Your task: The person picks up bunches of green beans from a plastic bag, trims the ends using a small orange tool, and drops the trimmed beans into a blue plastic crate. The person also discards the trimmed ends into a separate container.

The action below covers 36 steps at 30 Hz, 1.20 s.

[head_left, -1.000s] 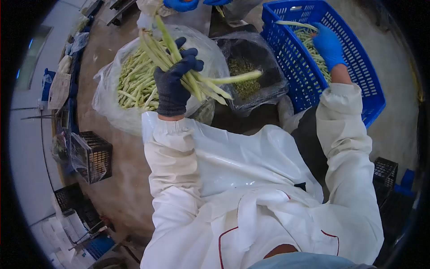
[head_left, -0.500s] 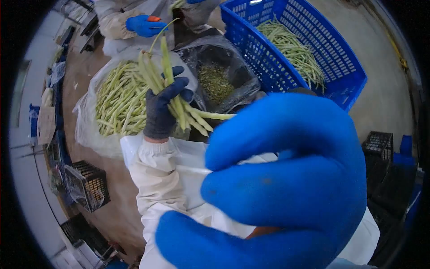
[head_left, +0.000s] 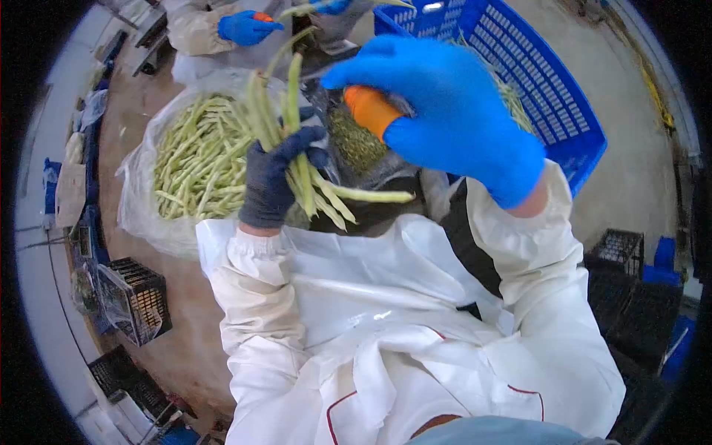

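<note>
My left hand point(head_left: 271, 174), in a dark glove, is closed around a bunch of long pale green beans point(head_left: 300, 167). Their upper ends fan out above the fist; the lower ends stick out to the right, one longer than the others. To the right of the bunch, my right hand point(head_left: 452, 111) is raised in a blue glove. An orange cover point(head_left: 371, 111) sits on its thumb. The fingers reach left, apart from the thumb, with nothing visible held between them. Behind the left hand, a clear plastic bag point(head_left: 137, 193) holds a heap of similar beans point(head_left: 204, 159).
A dark bag point(head_left: 397, 167) with small green trimmings point(head_left: 356, 141) lies beyond the hands. A blue crate point(head_left: 545, 81) with beans stands at the upper right. Opposite, a co-worker's blue-gloved hand point(head_left: 248, 28) shows. A black crate point(head_left: 135, 300) stands on the floor at left.
My right hand has swung from close before the camera up and away toward the beans, uncovering the white apron. The left hand keeps its bunch, nearly unmoved.
</note>
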Tool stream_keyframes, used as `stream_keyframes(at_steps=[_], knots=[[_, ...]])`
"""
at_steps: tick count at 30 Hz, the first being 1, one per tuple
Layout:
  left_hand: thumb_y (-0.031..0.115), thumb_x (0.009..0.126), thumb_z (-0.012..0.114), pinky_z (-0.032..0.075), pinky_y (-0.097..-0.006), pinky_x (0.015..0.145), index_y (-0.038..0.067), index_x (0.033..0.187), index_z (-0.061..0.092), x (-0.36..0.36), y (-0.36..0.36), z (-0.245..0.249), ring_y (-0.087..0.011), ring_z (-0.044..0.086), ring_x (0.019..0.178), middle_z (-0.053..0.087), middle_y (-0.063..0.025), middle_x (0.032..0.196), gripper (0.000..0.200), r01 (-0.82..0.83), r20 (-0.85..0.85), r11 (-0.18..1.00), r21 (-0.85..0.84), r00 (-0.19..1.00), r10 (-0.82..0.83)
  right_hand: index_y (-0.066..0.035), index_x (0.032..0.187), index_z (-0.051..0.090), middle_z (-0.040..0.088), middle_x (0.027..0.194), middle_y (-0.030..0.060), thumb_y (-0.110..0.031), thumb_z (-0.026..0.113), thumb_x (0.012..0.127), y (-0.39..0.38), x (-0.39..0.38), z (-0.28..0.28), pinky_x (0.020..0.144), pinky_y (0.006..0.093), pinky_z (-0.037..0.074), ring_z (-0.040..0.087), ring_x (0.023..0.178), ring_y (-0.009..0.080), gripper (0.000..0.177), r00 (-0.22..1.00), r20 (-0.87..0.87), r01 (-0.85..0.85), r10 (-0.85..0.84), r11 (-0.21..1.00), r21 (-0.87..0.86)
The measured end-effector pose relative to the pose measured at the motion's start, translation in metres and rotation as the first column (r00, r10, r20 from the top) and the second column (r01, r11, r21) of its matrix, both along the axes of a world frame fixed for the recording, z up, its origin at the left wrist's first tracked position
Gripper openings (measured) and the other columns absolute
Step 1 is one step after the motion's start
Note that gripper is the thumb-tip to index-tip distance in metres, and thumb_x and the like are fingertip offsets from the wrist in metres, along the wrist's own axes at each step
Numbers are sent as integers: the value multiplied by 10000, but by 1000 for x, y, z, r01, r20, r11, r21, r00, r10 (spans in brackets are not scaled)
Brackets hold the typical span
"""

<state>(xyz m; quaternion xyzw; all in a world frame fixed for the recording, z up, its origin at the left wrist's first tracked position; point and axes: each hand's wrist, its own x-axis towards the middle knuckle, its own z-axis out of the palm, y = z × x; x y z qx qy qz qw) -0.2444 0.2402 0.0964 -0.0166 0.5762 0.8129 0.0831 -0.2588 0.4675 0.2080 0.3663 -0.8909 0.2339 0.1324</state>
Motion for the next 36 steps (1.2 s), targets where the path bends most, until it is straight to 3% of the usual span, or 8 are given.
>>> stream_keyframes(at_steps=[5,11,17,21,23,26,29,36], knots=[[19,781,690,526,-269,594,-32,1105,608,8,2,-3,-157,636,648,659,-89,856,338,80,67,989,-128,995,-72,-151,1079,652,617,1049,85,-97,608,767,-17,-56,-79,790,405,478,592,936,297,320,943,-320,-107,92,994,-28],[44,756,736,497,-244,653,9,1099,632,1,-8,-15,-90,596,720,658,-31,865,360,81,9,946,-314,997,-83,-136,968,672,627,857,70,-174,638,738,-4,-69,-100,782,405,465,620,835,285,236,989,-145,-15,26,997,76],[60,749,741,497,-244,682,28,1073,646,2,-5,-13,-88,601,733,665,-40,871,340,39,-30,905,-424,998,-57,-94,720,645,614,708,75,-239,676,692,-12,-61,-96,664,401,474,627,735,296,151,919,-392,39,31,985,169],[51,745,730,514,-265,691,8,1046,639,5,-2,-15,-127,622,752,667,-64,879,318,82,-60,902,-424,991,-118,-42,777,681,663,759,136,-184,619,724,-21,-62,-102,605,384,484,634,687,303,164,973,224,41,53,917,-397],[37,748,709,518,-281,692,-3,1066,623,7,0,-14,-157,633,755,659,-80,870,333,46,-10,976,-215,999,-50,-38,830,706,681,805,171,-169,586,738,-22,-69,-108,606,372,493,639,679,307,200,678,609,238,412,660,-713],[8,767,664,535,-322,711,-40,1099,580,6,-3,-7,-212,649,764,650,-104,871,346,-60,-31,996,63,998,62,-46,893,726,674,861,220,-174,551,764,-27,-70,-127,642,366,505,648,703,304,252,534,751,137,389,836,-531],[-6,764,668,532,-316,689,-51,1064,587,-5,-14,-7,-215,648,738,644,-108,857,314,-267,-134,963,35,954,269,-33,887,727,661,839,247,-181,571,765,-35,-55,-140,654,399,511,656,719,310,248,776,626,-32,79,996,-86],[15,776,674,532,-321,656,-46,1004,621,-18,-65,-10,-218,664,732,652,-101,877,242,-586,-164,798,143,781,603,-88,870,729,665,828,180,-188,652,726,-15,-90,-166,747,443,511,643,802,346,191,899,120,361,-421,868,341]])
